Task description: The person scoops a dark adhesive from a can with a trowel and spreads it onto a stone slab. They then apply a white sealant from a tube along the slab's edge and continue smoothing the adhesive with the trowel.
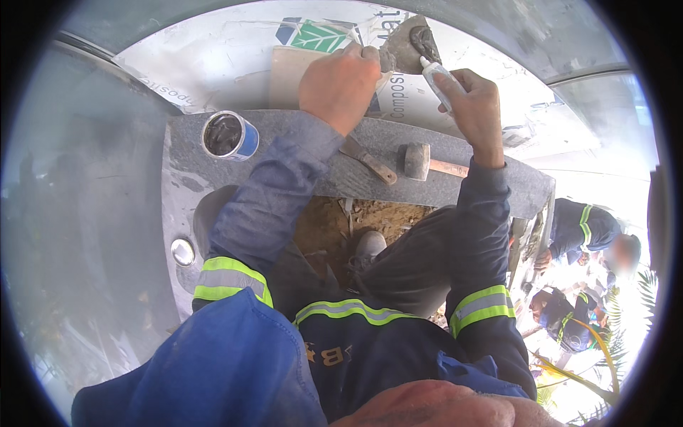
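Note:
My right hand [475,107] is closed round a small white tube [440,80], its nozzle pointing at a dark grey smear of paste [424,42] on a flat, paste-stained piece. My left hand [344,85] is at the near edge of that piece, fingers bent and partly hidden, beside a beige board [285,74]; what it grips cannot be made out. On the grey stone slab [299,125] below stand an open can of dark paste [229,136], a putty knife [373,160] with a wooden handle, and a mallet [419,161] with a grey head and wooden handle.
White printed sheeting [213,58] lies beyond the slab. A round metal lid or disc [183,252] rests on the slab's left arm. Dirt ground [392,216] and my shoe [370,245] show below. Two people in dark reflective workwear [597,224] are at the right, near palm leaves [613,320].

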### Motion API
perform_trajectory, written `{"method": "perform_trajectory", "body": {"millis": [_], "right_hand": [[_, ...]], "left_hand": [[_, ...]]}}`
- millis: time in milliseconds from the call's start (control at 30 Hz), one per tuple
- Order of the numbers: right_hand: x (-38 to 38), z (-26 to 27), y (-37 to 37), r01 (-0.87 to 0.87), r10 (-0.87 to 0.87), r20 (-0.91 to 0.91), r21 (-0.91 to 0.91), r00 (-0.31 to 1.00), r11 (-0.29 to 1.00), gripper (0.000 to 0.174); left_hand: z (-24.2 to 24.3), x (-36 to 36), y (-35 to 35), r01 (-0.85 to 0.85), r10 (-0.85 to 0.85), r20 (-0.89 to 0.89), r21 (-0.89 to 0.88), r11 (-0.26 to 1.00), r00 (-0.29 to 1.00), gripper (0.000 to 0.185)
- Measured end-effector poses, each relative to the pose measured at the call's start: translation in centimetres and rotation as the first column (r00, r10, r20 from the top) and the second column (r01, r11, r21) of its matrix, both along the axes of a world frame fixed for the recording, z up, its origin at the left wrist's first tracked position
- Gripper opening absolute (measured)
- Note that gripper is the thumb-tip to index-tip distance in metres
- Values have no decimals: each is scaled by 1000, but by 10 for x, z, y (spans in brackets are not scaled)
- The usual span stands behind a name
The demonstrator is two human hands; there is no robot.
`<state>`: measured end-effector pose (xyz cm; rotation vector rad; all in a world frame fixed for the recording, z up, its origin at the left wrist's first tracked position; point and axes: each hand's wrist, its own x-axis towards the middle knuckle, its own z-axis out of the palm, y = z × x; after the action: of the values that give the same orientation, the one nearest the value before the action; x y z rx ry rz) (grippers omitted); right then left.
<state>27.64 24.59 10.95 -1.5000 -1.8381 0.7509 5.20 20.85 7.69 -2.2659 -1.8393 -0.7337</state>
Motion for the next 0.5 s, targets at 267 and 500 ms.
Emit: {"method": "perform_trajectory", "body": {"millis": [267, 500], "right_hand": [[2, 5, -1, 18, -13, 102, -50, 995, 999, 36], [7, 0, -1, -8, -18, 238, 107, 971, 994, 38]], "left_hand": [[-2, 1, 4, 0, 0, -41, -9, 1000, 999, 35], [-7, 3, 3, -2, 3, -80, 7, 1000, 997, 36]]}}
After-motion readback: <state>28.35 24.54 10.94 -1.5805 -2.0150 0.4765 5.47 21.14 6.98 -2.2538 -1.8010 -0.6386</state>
